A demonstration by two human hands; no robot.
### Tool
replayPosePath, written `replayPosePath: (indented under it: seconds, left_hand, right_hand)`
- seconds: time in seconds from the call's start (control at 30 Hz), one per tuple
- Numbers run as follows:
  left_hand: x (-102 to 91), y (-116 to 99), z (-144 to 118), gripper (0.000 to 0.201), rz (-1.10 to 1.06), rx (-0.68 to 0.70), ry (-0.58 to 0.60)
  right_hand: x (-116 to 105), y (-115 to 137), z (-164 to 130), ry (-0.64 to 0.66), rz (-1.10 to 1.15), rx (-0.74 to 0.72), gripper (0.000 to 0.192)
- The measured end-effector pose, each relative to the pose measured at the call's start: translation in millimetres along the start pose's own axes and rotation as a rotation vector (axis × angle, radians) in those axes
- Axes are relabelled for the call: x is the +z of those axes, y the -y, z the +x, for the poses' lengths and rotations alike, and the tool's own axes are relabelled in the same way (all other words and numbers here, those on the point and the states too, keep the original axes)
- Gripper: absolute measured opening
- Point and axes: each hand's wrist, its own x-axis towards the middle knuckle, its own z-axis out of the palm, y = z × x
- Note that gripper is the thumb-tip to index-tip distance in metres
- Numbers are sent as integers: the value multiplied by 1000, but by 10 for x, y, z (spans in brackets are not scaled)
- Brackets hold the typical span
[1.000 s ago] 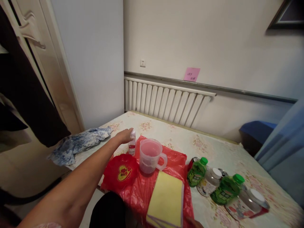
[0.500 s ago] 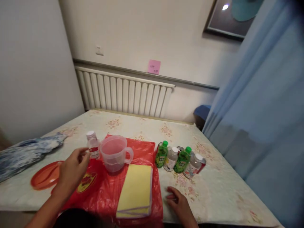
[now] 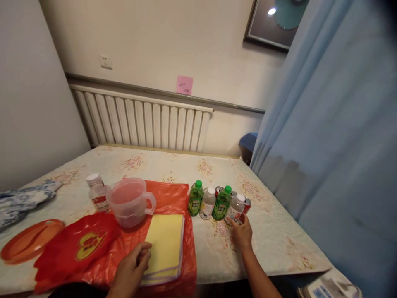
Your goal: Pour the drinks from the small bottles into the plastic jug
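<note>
My right hand (image 3: 242, 234) touches the clear bottle (image 3: 235, 208), fingers apart; I'd grip its middle, sparing its 3 neighbours. My left hand (image 3: 132, 265) rests loosely curled on the yellow pad (image 3: 165, 242)

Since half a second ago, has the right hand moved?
Yes. The right hand went forward from the table edge to the rightmost clear bottle.

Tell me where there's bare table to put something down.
Free: the far stretch of table between radiator and jug, and the right end past the bottles. Crowded: the near left, under red bags and yellow pad.
</note>
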Motion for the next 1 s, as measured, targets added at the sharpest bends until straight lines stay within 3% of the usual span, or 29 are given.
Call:
replayPosePath:
  seconds: [0.43,0.67,0.83,1.0]
  left_hand:
    - [106,-91,-24,43,44,29,61]
    - [226,75,2,43,49,19,130]
    - [304,80,-14,36,48,37,213]
    - [391,-299,-59,32,55,161,263]
  right_hand:
    - [31,-59,147,26,-79,-3,57]
    - [64,18,76,71,-72,-13,52]
    - [31,85,-145,48,-74,-10,47]
    - [-19,224,-654,154,9,-133,46]
